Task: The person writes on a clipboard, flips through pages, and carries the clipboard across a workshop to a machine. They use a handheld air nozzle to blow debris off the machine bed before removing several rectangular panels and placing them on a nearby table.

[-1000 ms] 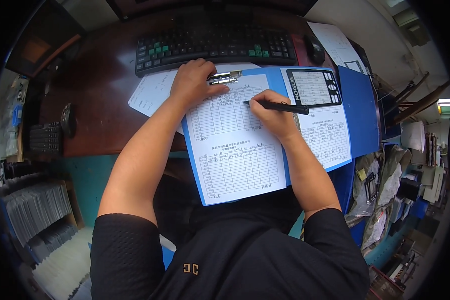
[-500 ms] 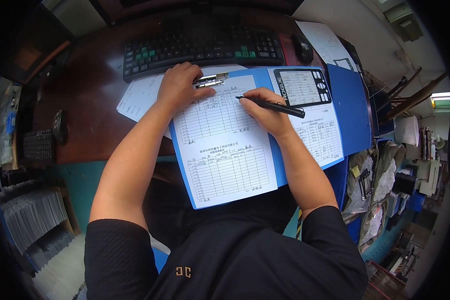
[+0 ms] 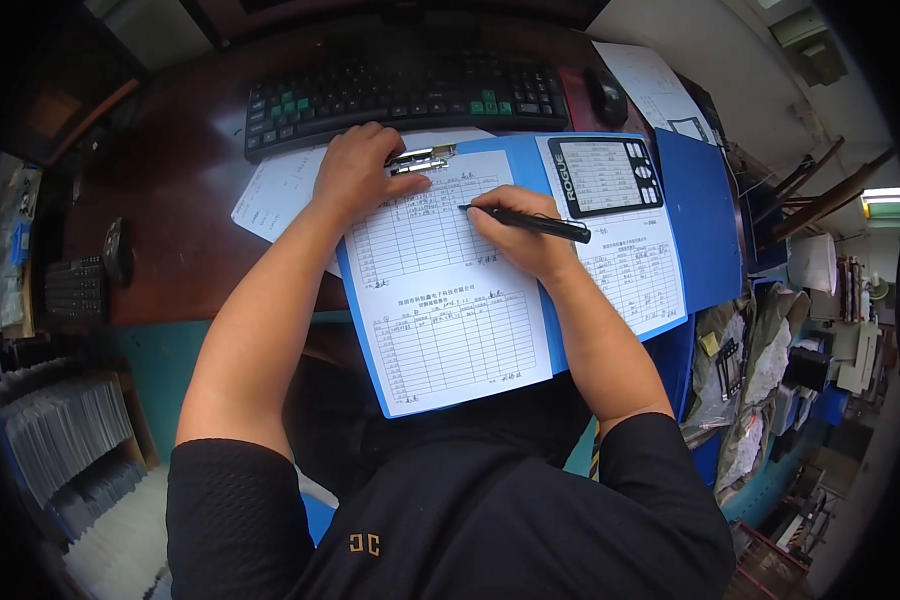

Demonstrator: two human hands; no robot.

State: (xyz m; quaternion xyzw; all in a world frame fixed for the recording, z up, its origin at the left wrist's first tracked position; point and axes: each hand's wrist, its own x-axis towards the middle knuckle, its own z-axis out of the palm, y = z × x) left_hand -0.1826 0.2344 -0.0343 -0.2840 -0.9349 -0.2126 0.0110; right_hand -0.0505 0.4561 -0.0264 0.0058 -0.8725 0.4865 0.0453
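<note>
A blue clipboard folder (image 3: 560,325) lies opened across the desk's near edge, with printed table forms (image 3: 460,345) under its metal clip (image 3: 422,160). My right hand (image 3: 520,232) is closed around a black pen (image 3: 540,224), its tip at the handwritten rows of the upper table. At the form's upper left, my left hand (image 3: 358,170) lies open, thumb stretched below the clip. A black-framed clear panel (image 3: 607,175) rests on the folder's right-hand sheet (image 3: 635,262), with print showing through its window.
Beyond the folder sits a black keyboard (image 3: 400,100) with some green keys. A black mouse (image 3: 605,97) is at its right, near loose paper (image 3: 655,85). More paper (image 3: 275,195) lies partly beneath my left arm. Stacked sheets (image 3: 70,440) stand at lower left.
My right hand and the pen have shifted slightly left and down on the upper table. My left hand has stayed in place beside the clip.
</note>
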